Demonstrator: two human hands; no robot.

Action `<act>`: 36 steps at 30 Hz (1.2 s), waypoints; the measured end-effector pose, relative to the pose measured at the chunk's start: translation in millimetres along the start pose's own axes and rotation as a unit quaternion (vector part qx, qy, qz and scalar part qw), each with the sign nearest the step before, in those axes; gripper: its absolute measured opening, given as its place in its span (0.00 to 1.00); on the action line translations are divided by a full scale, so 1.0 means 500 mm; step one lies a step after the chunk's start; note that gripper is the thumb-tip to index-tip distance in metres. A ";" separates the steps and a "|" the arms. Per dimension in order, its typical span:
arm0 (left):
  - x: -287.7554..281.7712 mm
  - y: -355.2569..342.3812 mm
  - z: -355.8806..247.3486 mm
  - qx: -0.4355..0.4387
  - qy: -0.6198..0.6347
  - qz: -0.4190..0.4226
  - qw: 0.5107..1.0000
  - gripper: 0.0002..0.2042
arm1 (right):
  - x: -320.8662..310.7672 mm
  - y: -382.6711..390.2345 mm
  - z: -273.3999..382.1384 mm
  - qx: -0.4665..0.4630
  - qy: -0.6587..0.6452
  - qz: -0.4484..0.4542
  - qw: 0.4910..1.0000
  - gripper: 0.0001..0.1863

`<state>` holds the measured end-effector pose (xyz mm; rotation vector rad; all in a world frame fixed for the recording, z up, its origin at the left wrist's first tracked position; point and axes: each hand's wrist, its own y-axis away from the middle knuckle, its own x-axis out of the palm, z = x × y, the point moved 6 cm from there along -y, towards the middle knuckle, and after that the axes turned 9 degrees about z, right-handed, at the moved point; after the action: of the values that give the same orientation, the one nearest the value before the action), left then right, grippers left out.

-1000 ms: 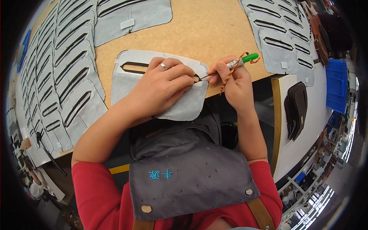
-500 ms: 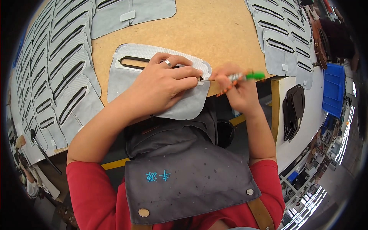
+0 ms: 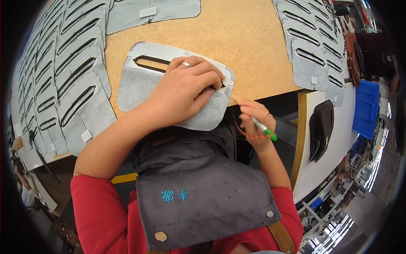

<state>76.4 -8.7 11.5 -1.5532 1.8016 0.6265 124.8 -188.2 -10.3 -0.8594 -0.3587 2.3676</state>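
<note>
Head view: the table extends beneath and beyond the worked panel, a grey piece whose near edge overhangs the table edge. Overlapping grey panels lie left of the worked panel; a second group lies right of it. Panels in both sets show black-edged openings, which suggests an equivalent stage. The left hand covers the worked panel right of centre, fingers close together and bearing down; whether the thumb pinches the material cannot be told. The right hand, below and right of the worked panel, pinches a thin-tipped tool with a green end. The black edging at the worked panel's left is in place. The tip points toward the opening's right end, judged the portion outstanding; fingers partly hide it, so the remaining amount cannot be determined
</note>
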 end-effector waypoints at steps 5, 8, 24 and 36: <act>0.000 0.002 -0.001 -0.003 0.010 -0.013 1.000 0.07 | -0.005 -0.015 -0.012 0.067 -0.142 -0.052 0.986 0.06; 0.000 0.004 -0.008 0.024 -0.014 -0.024 0.999 0.09 | -0.002 -0.026 -0.012 0.090 -0.106 -0.019 0.990 0.05; 0.008 0.010 -0.038 0.078 -0.159 -0.027 0.984 0.13 | -0.005 -0.036 -0.011 0.121 -0.092 0.009 0.988 0.04; 0.007 0.015 -0.028 0.063 -0.096 -0.058 0.992 0.15 | -0.003 -0.030 -0.013 0.122 -0.099 0.001 0.987 0.04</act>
<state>66.3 -20.1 17.8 -1.4491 1.5657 0.5758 136.4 -176.8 -8.2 -0.5125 -0.1395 2.4423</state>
